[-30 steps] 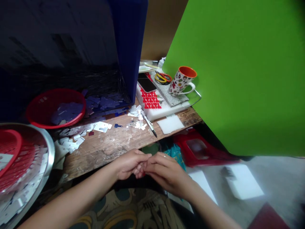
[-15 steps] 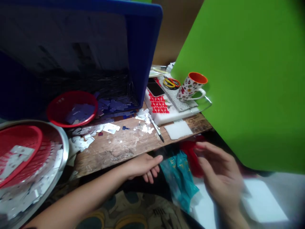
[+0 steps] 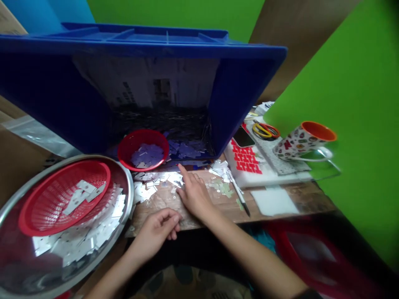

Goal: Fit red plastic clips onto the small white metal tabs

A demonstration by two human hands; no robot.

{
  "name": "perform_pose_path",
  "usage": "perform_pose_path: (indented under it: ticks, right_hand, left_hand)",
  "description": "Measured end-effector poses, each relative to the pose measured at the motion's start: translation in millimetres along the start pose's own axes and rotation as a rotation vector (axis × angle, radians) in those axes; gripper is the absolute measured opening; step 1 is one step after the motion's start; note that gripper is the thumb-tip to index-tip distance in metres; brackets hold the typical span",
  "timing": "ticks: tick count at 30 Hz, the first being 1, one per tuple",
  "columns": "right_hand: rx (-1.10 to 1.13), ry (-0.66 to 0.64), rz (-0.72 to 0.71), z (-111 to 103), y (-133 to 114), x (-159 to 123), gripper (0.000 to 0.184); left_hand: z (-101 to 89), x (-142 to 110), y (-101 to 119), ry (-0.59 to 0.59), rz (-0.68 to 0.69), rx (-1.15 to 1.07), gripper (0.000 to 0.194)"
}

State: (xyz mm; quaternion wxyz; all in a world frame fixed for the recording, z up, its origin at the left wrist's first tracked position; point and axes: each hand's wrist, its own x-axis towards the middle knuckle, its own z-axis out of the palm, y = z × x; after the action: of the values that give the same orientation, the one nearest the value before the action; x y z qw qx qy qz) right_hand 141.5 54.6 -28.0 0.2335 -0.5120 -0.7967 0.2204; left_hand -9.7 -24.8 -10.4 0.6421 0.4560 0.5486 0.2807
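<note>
My right hand [image 3: 193, 192] reaches over the wooden table, index finger and thumb apart and nothing visible between them. Its fingertips are at the small flat metal pieces [image 3: 174, 178] scattered in front of the blue crate. At the table's front edge is my left hand [image 3: 160, 227], its fingers curled in with the thumb against them; whether anything is inside is hidden. Beyond the hands, a red bowl [image 3: 124, 153] with flat pieces sits at the mouth of the blue crate [image 3: 249, 74], which lies on its side.
To the left a metal basin [image 3: 130, 195] holds many flat pieces and a red colander [image 3: 34, 209]. A pen [image 3: 237, 187], white foam pad [image 3: 274, 201], phone [image 3: 243, 137], scissors [image 3: 264, 130] and a patterned mug [image 3: 293, 143] are on the right. Green panels stand behind.
My right hand has moved from beyond the table's edge on the right to the metal pieces on the tabletop. My left thumb has folded in. The view has swung left.
</note>
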Motion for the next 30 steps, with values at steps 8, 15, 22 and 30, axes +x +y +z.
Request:
perform_pose_path:
  ticks: [8, 15, 22, 30]
  right_hand:
    - [0.211, -0.106, 0.017, -3, 4, 11, 0.073]
    - [0.543, -0.368, 0.017, -53, -12, -10, 0.076]
    - [0.267, -0.363, -0.227, -71, -15, -24, 0.074]
    - [0.237, -0.392, -0.248, -64, -8, -32, 0.067]
  left_hand:
    - [-12.3, 5, -19, 0.273, 0.085, -0.062, 0.037]
    - [-13.6, 15, 7, 0.138, 0.172, 0.214, 0.020]
    - [-13.2, 21, 13, -0.096, -0.089, -0.057, 0.037]
    - [-8.7, 15, 9, -0.110, -0.170, -0.171, 0.035]
